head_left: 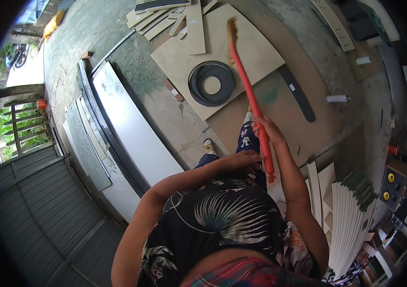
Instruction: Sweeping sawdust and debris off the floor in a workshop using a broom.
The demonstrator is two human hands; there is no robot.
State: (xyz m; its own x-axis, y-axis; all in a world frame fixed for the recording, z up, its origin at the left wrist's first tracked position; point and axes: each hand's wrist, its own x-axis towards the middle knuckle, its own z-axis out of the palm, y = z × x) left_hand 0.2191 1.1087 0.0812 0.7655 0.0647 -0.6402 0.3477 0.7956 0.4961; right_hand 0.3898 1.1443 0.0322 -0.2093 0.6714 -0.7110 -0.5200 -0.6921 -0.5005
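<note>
My right hand [269,130] is closed round the red handle of a broom [246,83], whose tan bristles lie over a large pale board at the far side. The handle slants down toward my body and ends in a red tip. My left hand [247,160] is beside the lower handle with its fingers loosely apart; whether they touch the handle I cannot tell. A coil of dark edging strip [195,88] rests flat on the pale board [256,55], left of the broom.
Pale offcut strips [195,28] pile up at the far edge of the board. Left of my feet lies a long white panel [127,110]. At right are a dark strip [297,93], a spray can [337,98] and a stack of white panels [349,229].
</note>
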